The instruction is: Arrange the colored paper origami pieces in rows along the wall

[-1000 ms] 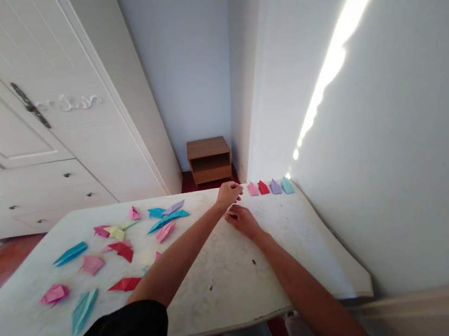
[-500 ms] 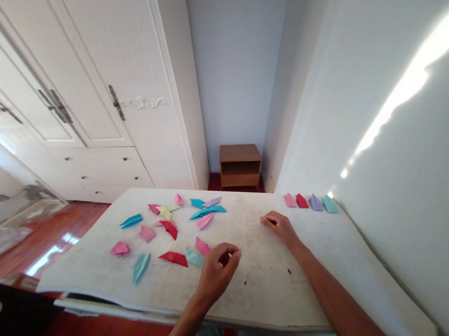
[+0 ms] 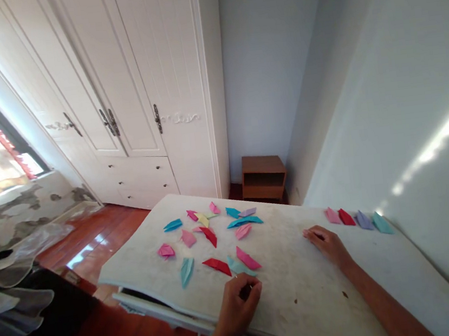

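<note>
I have a white table in front of me, its top marked by a brown spot. Toward the far right I see a row of folded papers: a pink one, a red one, a purple one and a pale turquoise one. More folded papers lie scattered on my left. Among them I count a yellow paper, a lilac paper just beside a long blue paper, and, nearer me, a hot-pink paper next to a pale blue-green paper.
</note>
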Tool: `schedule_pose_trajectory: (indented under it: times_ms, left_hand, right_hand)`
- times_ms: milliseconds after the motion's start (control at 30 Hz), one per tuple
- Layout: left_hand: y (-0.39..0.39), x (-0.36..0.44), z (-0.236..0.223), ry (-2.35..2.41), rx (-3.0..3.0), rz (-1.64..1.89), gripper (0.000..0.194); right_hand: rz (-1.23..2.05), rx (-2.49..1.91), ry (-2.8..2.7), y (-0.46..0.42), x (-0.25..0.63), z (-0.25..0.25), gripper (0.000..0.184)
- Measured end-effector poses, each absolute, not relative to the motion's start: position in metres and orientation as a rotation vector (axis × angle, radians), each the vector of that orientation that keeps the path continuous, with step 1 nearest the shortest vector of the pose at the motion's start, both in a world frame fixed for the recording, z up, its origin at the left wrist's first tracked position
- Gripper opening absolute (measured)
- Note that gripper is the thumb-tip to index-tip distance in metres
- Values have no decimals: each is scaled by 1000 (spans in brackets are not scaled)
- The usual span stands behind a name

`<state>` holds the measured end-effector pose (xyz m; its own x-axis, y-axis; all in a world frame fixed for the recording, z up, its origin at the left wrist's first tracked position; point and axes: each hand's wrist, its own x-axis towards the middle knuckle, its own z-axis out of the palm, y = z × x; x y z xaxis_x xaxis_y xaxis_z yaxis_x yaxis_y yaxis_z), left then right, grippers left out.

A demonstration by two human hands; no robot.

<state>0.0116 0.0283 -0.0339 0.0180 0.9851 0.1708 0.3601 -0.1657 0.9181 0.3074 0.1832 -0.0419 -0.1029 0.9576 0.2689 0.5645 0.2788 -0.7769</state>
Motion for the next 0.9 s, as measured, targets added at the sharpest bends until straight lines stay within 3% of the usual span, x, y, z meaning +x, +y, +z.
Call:
schedule_pose_trajectory:
  times_ms: [900]
  left_hand:
    - [28,10,-29,1238,1610,1175,20]
  right_hand:
    - [525,-1398,-1805,176,277,-35,44]
